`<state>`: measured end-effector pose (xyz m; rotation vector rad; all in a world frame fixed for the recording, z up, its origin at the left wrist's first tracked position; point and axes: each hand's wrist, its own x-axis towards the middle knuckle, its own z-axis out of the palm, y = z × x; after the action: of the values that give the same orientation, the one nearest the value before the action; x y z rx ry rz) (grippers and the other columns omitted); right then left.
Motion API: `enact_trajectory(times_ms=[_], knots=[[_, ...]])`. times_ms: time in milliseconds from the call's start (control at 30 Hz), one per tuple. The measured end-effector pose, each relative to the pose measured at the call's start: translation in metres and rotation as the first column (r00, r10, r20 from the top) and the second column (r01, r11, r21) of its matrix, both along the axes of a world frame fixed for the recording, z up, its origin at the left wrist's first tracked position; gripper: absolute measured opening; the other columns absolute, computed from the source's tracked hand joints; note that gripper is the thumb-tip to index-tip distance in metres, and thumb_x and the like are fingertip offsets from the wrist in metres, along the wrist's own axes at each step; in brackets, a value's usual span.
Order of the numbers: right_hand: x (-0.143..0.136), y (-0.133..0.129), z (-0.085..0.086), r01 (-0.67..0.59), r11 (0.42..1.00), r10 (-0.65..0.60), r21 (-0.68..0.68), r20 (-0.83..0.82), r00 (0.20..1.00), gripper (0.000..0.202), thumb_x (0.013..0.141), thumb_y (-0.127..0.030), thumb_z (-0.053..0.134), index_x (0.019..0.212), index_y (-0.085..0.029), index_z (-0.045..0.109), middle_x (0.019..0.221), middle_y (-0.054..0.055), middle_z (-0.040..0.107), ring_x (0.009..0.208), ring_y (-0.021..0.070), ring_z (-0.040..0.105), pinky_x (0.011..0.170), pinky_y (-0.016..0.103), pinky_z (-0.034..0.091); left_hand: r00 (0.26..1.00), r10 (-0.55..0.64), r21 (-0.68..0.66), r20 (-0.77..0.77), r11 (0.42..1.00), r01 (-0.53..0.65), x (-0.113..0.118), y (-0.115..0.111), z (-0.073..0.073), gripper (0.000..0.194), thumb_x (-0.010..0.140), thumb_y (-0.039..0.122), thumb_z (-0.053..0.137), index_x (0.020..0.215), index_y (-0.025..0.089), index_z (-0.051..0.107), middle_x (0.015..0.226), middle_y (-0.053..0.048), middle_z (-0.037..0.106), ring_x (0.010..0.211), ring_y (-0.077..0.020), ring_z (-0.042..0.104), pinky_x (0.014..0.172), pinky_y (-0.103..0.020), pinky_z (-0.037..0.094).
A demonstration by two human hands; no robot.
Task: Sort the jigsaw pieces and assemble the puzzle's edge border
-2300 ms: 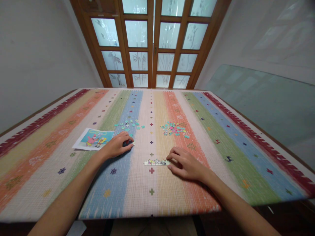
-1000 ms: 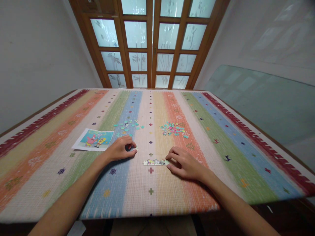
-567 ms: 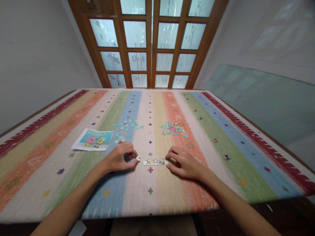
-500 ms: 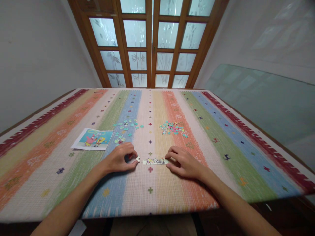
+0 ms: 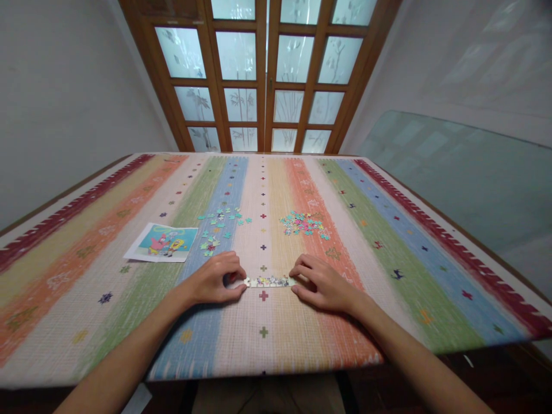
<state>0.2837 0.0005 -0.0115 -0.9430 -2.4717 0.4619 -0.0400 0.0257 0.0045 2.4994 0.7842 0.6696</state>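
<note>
A short row of joined jigsaw puzzle pieces (image 5: 269, 282) lies flat on the striped tablecloth, between my hands. At its left end, my left hand (image 5: 222, 278) pinches a small pale puzzle piece (image 5: 247, 281) between thumb and forefinger. That piece touches the row; whether its tab is locked in I cannot tell. My right hand (image 5: 318, 283) grips the row's right end with thumb and fingers, covering part of it.
Loose puzzle pieces lie in two groups beyond my hands, a left scatter (image 5: 218, 224) and a denser right pile (image 5: 302, 223). A printed cartoon picture (image 5: 166, 242) rests at the left. The tablecloth (image 5: 297, 345) ends at the near edge; wooden glazed doors (image 5: 267, 75) stand behind.
My left hand has moved slightly right, bringing its puzzle piece up against the row and closing the small gap. My right hand has stayed in place on the row.
</note>
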Motion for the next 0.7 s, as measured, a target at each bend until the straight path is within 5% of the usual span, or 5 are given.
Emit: enact_trajectory(times_ms=[700], knots=[[-0.0004, 0.0000, 0.0009, 0.000, 1.000, 0.000, 0.010, 0.005, 1.000, 0.013, 0.095, -0.026, 0.057, 0.103, -0.019, 0.065, 0.097, 0.010, 0.061, 0.087, 0.0224, 0.059, 0.078, 0.037, 0.050, 1.000, 0.007, -0.006, 0.001, 1.000, -0.007, 0.0015, 0.0000, -0.0020, 0.008, 0.088, 0.024, 0.062, 0.081, 0.020, 0.064, 0.069, 0.000, 0.057, 0.069, -0.0163, 0.051, 0.067, -0.032, 0.040]])
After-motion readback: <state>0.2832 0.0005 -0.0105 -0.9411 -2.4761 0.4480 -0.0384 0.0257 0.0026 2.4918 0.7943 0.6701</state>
